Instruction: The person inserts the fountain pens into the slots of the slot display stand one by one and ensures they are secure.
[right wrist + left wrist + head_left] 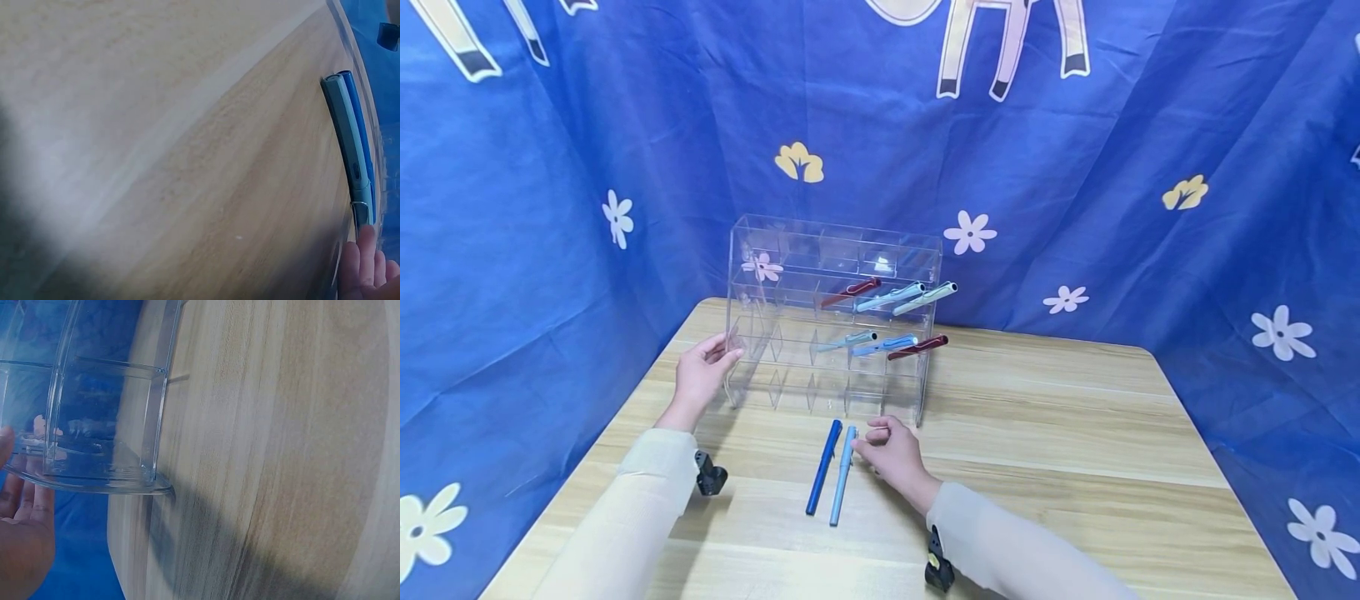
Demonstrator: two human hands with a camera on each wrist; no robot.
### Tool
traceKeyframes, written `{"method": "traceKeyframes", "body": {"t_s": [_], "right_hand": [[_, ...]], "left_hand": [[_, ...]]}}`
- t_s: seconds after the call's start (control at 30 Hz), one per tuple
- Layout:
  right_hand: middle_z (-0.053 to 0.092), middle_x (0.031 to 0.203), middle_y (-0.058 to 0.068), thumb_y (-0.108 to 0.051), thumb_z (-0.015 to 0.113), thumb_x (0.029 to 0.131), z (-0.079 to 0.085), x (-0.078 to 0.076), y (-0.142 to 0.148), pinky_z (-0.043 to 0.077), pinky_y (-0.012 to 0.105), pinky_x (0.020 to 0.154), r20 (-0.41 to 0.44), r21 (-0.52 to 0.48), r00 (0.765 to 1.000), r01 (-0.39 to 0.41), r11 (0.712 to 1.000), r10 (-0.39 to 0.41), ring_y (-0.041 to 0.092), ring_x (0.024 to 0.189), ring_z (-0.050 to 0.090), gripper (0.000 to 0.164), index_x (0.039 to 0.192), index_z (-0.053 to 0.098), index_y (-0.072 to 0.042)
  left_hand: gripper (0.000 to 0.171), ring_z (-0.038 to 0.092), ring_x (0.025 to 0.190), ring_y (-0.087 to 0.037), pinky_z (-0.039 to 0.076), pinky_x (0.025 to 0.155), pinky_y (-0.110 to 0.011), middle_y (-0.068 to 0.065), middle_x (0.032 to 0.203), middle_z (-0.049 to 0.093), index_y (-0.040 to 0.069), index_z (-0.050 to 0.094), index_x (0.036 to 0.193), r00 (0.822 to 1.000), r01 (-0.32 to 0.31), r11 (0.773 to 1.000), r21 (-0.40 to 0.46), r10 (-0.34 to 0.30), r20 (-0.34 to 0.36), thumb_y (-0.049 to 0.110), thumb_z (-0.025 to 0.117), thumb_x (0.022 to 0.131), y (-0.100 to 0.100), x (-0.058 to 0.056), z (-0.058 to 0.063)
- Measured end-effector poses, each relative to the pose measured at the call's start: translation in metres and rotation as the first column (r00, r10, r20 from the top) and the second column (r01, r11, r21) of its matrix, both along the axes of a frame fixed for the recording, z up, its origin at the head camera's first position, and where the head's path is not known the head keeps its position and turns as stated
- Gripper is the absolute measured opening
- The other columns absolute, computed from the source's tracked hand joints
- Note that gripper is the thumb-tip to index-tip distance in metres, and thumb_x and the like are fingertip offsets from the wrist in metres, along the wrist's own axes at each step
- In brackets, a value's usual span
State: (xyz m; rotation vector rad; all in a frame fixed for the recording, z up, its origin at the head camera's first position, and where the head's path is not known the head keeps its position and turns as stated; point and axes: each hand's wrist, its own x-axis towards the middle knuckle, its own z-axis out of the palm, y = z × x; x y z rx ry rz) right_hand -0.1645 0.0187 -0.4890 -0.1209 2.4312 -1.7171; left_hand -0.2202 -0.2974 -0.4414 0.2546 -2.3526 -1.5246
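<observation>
A clear acrylic pen rack [835, 367] stands on the table in the head view. My left hand [698, 377] grips its left side panel; in the left wrist view the thumb and fingers lie on opposite sides of the clear panel [100, 481]. Just in front of the rack lie a light blue pen [843, 479] and a dark blue pen [823, 468], side by side. My right hand [895, 454] is at the light blue pen, fingertips by its cap end. In the right wrist view the fingers [367, 250] look extended near the clip; the thumb is hidden.
Several pens rest slanted in the rack's right-hand compartments, among them a dark red pen [917, 347] and a pale green pen [925, 298]. The wooden table [1060, 433] meets a blue patterned curtain [1045, 200] behind and at both sides.
</observation>
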Motion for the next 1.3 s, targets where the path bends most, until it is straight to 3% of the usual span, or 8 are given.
{"method": "traceKeyframes", "body": {"t_s": [0.17, 0.4, 0.77, 0.9, 1.13, 1.3], "right_hand": [[0.066, 0.091, 0.002, -0.017, 0.080, 0.078, -0.001, -0.002, -0.004, 0.055, 0.025, 0.053, 0.047, -0.011, 0.999, 0.013, 1.000, -0.013, 0.011, 0.061, 0.060, 0.046, 0.114, 0.060, 0.001], [0.068, 0.088, 0.003, -0.018, 0.080, 0.078, -0.001, -0.006, -0.006, 0.055, 0.025, 0.053, 0.058, 0.055, 0.998, -0.002, 0.999, -0.001, 0.013, 0.061, 0.063, 0.047, 0.116, 0.060, 0.001], [0.067, 0.084, -0.001, -0.015, 0.081, 0.077, 0.004, -0.004, -0.016, 0.054, 0.024, 0.052, 0.105, 0.080, 0.994, -0.043, 0.996, 0.035, 0.010, 0.059, 0.064, 0.053, 0.120, 0.056, 0.004], [0.066, 0.085, 0.000, -0.017, 0.083, 0.074, 0.005, -0.004, -0.019, 0.053, 0.024, 0.051, 0.099, 0.132, 0.994, -0.053, 0.990, 0.040, 0.009, 0.058, 0.063, 0.056, 0.120, 0.057, 0.002], [0.064, 0.081, -0.004, -0.024, 0.086, 0.071, 0.009, -0.001, -0.022, 0.053, 0.025, 0.062, 0.089, 0.236, 0.994, -0.085, 0.968, 0.065, 0.007, 0.056, 0.060, 0.057, 0.116, 0.059, -0.001], [0.064, 0.077, -0.005, -0.018, 0.086, 0.070, 0.009, 0.001, -0.024, 0.051, 0.022, 0.051, 0.096, 0.217, 0.993, -0.090, 0.972, 0.070, 0.009, 0.052, 0.061, 0.053, 0.112, 0.059, -0.001]], "left_hand": [[0.047, 0.052, 0.118, -0.038, 0.046, 0.086, -0.010, -0.028, 0.127, 0.054, -0.008, 0.048, 0.134, 1.000, -0.002, 1.000, -0.002, 0.002, -0.001, 0.009, 0.064, 0.092, 0.001, 0.000, 0.000], [0.049, 0.051, 0.119, -0.039, 0.046, 0.086, -0.010, -0.028, 0.127, 0.054, -0.007, 0.048, 0.135, 1.000, -0.003, 1.000, 0.000, 0.003, 0.005, 0.014, 0.064, 0.093, 0.001, 0.000, 0.000], [0.049, 0.052, 0.117, -0.038, 0.045, 0.084, -0.008, -0.028, 0.125, 0.055, -0.007, 0.048, 0.134, 1.000, -0.012, 1.000, 0.009, 0.012, 0.002, 0.014, 0.064, 0.093, 0.001, 0.000, 0.000], [0.049, 0.051, 0.118, -0.038, 0.045, 0.083, -0.006, -0.028, 0.125, 0.055, -0.007, 0.048, 0.134, 1.000, -0.009, 1.000, 0.012, 0.009, 0.000, 0.015, 0.064, 0.093, 0.002, 0.001, 0.001], [0.048, 0.052, 0.118, -0.038, 0.046, 0.085, -0.009, -0.026, 0.126, 0.055, -0.006, 0.049, 0.134, 1.000, -0.011, 1.000, 0.001, 0.011, 0.009, 0.014, 0.063, 0.093, 0.000, -0.001, -0.001], [0.048, 0.052, 0.118, -0.038, 0.046, 0.085, -0.009, -0.025, 0.125, 0.056, -0.005, 0.050, 0.134, 1.000, -0.019, 1.000, -0.002, 0.019, 0.012, 0.016, 0.064, 0.093, 0.000, -0.002, -0.002]]}}
